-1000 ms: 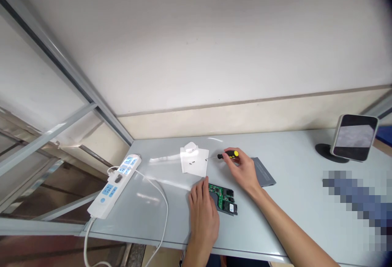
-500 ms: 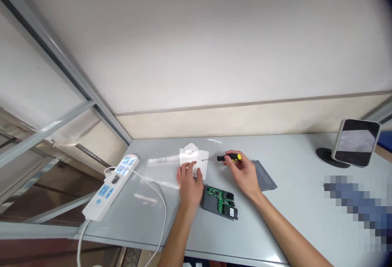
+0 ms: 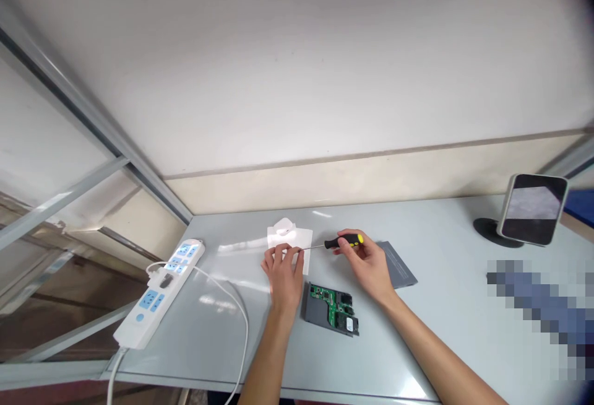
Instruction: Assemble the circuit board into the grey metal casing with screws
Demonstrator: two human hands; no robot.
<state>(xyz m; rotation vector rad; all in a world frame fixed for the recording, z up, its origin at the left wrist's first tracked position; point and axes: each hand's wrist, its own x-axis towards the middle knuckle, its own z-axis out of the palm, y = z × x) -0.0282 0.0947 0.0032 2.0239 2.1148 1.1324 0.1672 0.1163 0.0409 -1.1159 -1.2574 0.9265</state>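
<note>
My right hand (image 3: 369, 265) is closed round the black-and-yellow handle of a screwdriver (image 3: 343, 241), whose shaft points left. Its tip meets the fingertips of my left hand (image 3: 284, 278), over white paper (image 3: 305, 236). The thumb and forefinger there are drawn together at the tip; whatever small thing is between them is hidden. A rounded white case (image 3: 284, 226) rests on the paper's far edge. Nearer me, between my forearms, lies a grey housing with an exposed green circuit board (image 3: 331, 306). A flat grey cover (image 3: 400, 267) lies beside my right hand, partly hidden by it.
On the left lies a white power strip (image 3: 160, 296) with a plug in it, and its thin white cable (image 3: 245, 330) loops toward the front edge. A small screen on a round black stand (image 3: 533, 210) is at the right. Behind the table rises a wall.
My left thumb and forefinger have come together at the screwdriver's tip, which showed uncovered over the paper before. The right hand keeps its grip. The whole view has shifted slightly.
</note>
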